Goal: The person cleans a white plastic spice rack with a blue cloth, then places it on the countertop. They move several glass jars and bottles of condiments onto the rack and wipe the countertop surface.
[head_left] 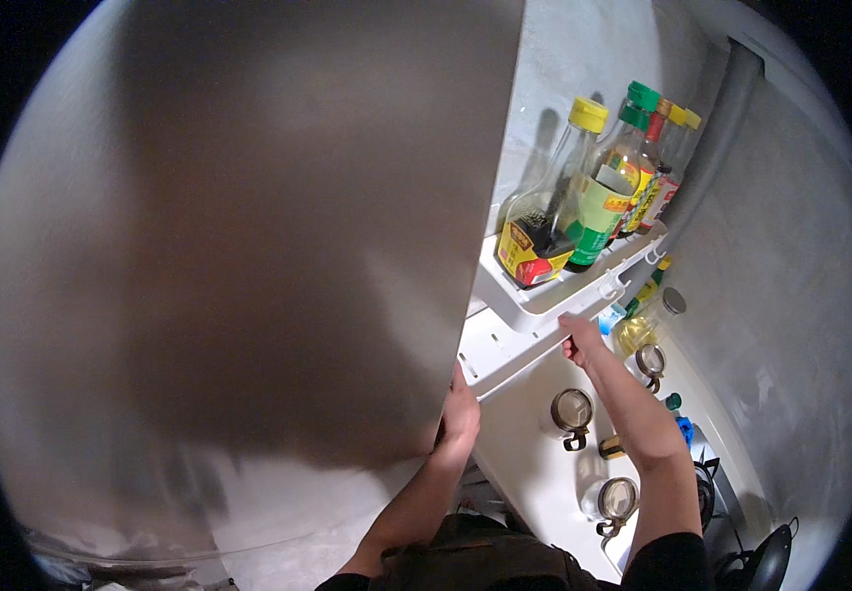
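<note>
A white lower shelf runs below an upper white rack. My left hand grips the lower shelf's left end at the edge of a large grey panel, its fingers partly hidden. My right hand is curled on the lower shelf's front edge, just below the upper rack. On the upper rack stand several condiment bottles, among them a yellow-capped bottle and a green-capped bottle.
Below, a white counter holds several lidded jars and an oil container. At lower right are a stove and a black pan. A grey pipe runs along the right wall.
</note>
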Action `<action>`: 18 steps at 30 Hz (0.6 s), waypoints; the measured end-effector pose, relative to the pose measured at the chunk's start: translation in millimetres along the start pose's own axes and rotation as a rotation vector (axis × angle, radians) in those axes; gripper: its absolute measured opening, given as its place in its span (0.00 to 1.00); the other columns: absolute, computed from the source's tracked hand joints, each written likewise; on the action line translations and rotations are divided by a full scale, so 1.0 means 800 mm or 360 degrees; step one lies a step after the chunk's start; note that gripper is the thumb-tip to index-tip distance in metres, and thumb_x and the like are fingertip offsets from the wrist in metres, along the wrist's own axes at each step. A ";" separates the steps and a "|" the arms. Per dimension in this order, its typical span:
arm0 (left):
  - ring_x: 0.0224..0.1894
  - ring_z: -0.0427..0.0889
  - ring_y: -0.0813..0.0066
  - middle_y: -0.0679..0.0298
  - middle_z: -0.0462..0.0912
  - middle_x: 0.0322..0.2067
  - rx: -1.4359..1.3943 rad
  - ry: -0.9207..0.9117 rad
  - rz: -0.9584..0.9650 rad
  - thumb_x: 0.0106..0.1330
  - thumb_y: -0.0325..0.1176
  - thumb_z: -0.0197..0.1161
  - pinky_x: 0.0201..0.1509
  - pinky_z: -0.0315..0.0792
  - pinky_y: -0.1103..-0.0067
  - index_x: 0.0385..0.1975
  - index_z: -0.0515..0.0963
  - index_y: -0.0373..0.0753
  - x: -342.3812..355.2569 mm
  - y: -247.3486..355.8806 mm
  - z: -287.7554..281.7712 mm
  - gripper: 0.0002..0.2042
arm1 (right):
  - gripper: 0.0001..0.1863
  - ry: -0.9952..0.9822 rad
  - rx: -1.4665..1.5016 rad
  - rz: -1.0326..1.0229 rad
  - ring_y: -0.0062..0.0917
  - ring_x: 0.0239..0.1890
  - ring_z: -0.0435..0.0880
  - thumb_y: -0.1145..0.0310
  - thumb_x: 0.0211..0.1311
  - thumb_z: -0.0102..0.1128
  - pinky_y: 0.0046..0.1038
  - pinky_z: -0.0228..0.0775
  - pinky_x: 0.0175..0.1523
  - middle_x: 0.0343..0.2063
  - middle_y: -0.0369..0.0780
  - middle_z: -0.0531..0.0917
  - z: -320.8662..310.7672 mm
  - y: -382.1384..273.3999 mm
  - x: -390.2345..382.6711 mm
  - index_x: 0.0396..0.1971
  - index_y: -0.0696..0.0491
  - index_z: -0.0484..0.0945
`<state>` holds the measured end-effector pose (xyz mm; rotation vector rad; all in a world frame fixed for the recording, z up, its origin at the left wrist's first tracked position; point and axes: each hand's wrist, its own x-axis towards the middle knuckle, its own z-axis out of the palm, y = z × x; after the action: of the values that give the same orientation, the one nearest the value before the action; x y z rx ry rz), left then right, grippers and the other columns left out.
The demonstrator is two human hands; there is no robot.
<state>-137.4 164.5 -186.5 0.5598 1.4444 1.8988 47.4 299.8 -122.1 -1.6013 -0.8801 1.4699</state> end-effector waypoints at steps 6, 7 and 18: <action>0.53 0.68 0.65 0.48 0.67 0.53 0.0059 -0.0102 -0.0048 0.68 0.42 0.47 0.57 0.60 0.76 0.54 0.59 0.24 -0.014 0.023 -0.001 0.25 | 0.07 0.0006 -0.0044 0.0037 0.17 0.08 0.60 0.64 0.56 0.56 0.21 0.51 0.10 0.14 0.32 0.67 -0.006 0.014 0.016 0.27 0.50 0.71; 0.53 0.68 0.65 0.47 0.66 0.53 0.0086 -0.0136 -0.0113 0.67 0.42 0.47 0.58 0.60 0.76 0.54 0.59 0.24 -0.017 0.034 0.000 0.25 | 0.06 0.0010 -0.0045 0.0052 0.16 0.08 0.59 0.64 0.56 0.56 0.20 0.51 0.10 0.15 0.32 0.67 -0.007 0.014 0.018 0.27 0.50 0.71; 0.52 0.69 0.59 0.43 0.66 0.52 -0.0017 0.0056 -0.0154 0.68 0.43 0.46 0.56 0.61 0.74 0.55 0.56 0.24 -0.010 0.034 0.008 0.26 | 0.06 -0.0006 -0.0160 0.0164 0.15 0.09 0.59 0.66 0.56 0.54 0.20 0.49 0.10 0.14 0.32 0.65 0.001 0.006 0.025 0.30 0.51 0.71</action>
<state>-134.6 158.6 -158.3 0.4455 1.4568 1.8478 48.3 315.7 -135.5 -1.7409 -0.8975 1.5212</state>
